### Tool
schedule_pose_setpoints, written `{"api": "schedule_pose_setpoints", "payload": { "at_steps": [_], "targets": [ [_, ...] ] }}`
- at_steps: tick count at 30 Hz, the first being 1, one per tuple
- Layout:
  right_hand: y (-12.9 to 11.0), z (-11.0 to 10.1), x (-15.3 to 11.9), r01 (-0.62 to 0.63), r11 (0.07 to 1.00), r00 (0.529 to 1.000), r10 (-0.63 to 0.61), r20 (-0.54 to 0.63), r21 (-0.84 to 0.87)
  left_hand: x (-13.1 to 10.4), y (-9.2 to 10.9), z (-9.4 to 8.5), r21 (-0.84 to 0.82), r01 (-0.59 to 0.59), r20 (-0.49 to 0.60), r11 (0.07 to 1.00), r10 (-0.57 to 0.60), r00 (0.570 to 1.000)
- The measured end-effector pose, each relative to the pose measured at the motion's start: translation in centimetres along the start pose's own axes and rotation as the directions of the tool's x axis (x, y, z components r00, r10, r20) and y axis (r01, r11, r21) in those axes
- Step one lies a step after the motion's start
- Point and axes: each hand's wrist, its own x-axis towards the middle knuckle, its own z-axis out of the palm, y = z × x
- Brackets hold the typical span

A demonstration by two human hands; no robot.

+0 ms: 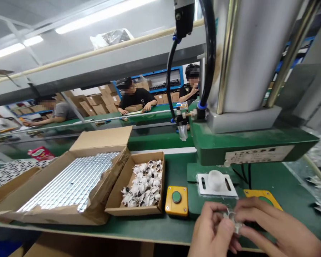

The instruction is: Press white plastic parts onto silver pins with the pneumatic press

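Note:
At the bench's front edge, my left hand (211, 230) is closed around a small whitish part (237, 225), its exact kind hard to make out. From the other side, the fingers of my right hand (267, 223) pinch the same part, hiding some of it. Just beyond both hands, a white slotted plate with a round raised dome (216, 181) sits under the green head of a press (214, 148). A yellow button box (169, 207) with a green button stands to the left of my left hand. A second yellow button box (274, 200) is partly covered by my right hand.
Left of the button box, a cardboard box (162, 185) holds many small white pieces. Beside it, a larger open carton (101, 214) contains rows of shiny metallic pieces. A clear filter cup (183, 132) and black hoses hang by the press. Several people sit at benches beyond.

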Motion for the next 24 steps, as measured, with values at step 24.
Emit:
{"api": "schedule_pose_setpoints", "payload": {
  "at_steps": [24],
  "targets": [
    [0.1, 0.1, 8.0, -0.1, 0.941, 0.983, 0.043, -0.179, -0.323, 0.9, 3.2, -2.4, 0.328, -0.078, -0.435, 0.941, 0.224, 0.872]
  ]
}}
